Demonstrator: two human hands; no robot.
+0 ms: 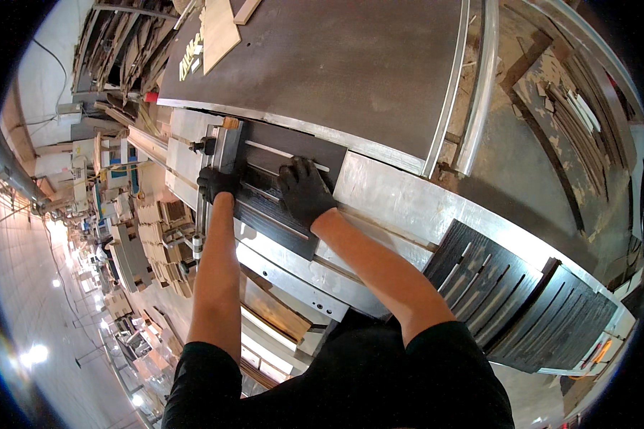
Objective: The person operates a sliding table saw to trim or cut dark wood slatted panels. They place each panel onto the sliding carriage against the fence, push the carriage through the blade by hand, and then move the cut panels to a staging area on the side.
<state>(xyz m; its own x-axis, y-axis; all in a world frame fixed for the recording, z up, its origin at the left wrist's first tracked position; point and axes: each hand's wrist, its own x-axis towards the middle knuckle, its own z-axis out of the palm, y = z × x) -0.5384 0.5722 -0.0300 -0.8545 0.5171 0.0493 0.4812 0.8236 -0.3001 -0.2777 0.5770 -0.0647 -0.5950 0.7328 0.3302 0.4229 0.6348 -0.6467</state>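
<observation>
A black slotted panel (322,151) lies on the grey metal saw table (379,179), one end against a metal fence (229,146). My left hand (219,184), in a black glove, is closed around the fence beside the panel's left end. My right hand (306,191), gloved as well, rests on top of the panel with its fingers stretched over the slots. Part of the panel is hidden beneath this hand. At the lower right lie more black slotted panels (490,286), side by side on the metal surface.
Beyond the fence runs a wide dark brown table (336,64) with a metal edge. A pale board (220,36) lies at its far left. Wooden pieces (166,232) are stacked at left. A metal rail (481,93) and floor offcuts (576,114) are at right.
</observation>
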